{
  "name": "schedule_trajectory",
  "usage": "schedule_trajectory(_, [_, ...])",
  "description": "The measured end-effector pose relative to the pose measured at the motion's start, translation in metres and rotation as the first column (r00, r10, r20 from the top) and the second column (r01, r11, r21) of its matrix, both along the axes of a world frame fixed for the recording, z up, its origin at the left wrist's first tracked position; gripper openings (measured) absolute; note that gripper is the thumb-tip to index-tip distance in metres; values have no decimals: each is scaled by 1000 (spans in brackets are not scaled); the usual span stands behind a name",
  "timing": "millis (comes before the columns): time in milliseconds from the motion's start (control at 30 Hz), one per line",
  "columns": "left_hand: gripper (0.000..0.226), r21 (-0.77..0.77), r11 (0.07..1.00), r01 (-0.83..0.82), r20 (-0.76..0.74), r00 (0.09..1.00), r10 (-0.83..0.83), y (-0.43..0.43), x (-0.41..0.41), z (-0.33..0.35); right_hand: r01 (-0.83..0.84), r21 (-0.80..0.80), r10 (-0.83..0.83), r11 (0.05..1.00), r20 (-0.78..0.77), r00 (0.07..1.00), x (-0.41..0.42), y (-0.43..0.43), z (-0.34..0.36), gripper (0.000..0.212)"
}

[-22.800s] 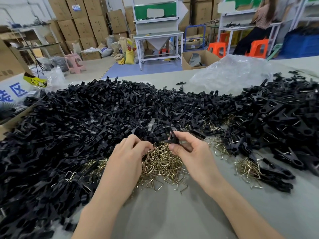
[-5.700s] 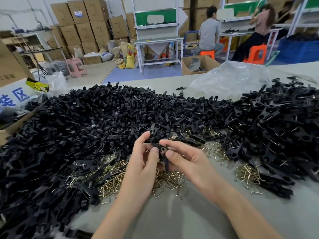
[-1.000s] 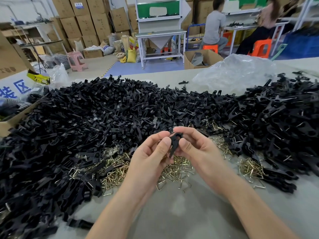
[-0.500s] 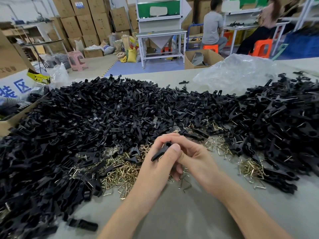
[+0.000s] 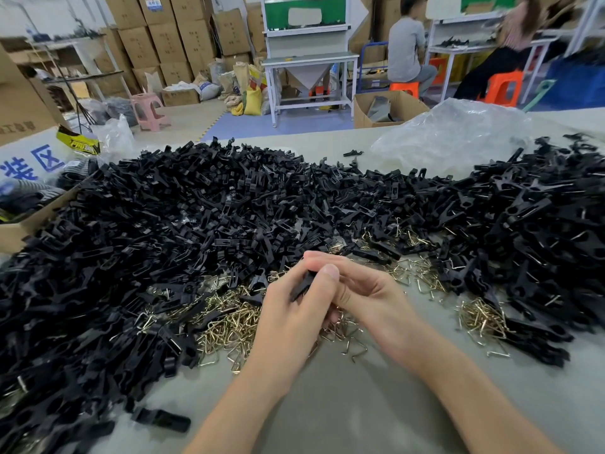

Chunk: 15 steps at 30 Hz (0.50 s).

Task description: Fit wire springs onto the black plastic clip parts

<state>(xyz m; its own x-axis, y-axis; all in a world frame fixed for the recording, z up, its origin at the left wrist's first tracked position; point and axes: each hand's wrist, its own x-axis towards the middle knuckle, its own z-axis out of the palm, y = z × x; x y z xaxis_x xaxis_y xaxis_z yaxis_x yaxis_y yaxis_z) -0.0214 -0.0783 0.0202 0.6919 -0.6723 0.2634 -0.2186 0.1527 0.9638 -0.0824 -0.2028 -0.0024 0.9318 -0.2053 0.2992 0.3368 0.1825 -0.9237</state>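
Bare table (image 5: 360,414) is nearest, with one stray black piece (image 5: 162,419) at lower left.

Centre, lower half: the left hand (image 5: 291,319) pinches one clip part (image 5: 302,285) between thumb and fingers. The part is tilted, upper end toward the right. The right hand (image 5: 370,296) curls its fingers over that upper end, touching the left thumb. The right thumb is hidden, so I can't tell if a spring is in there too.

Reads as mid-fit: the spring is being seated or is about to be. The next move likely needs the wire legs lined up on the part and a firm push without the part twisting. If no spring is in hand, pick one first.

Part: slim, matte black, mostly covered by fingers.

Springs (image 5: 229,322): brass-coloured bent wire, a tangled pile under and left of the hands, with a smaller clump (image 5: 481,317) at right.

Beyond: a heap of black parts (image 5: 196,224) spans the middle of the frame, and a clear plastic bag (image 5: 458,136) sits upper right.
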Motion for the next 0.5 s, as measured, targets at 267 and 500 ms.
schedule_trajectory(267, [43, 76, 987, 143, -59, 989, -138, 6, 1, 5, 45, -120, -58, 992, -106, 993, -6, 0, 7, 30])
schedule_trajectory(500, [40, -14, 973, 229, -229, 947, -226, 3, -3, 8, 43, -138, -45, 989, -17, 999, -6, 2, 5, 19])
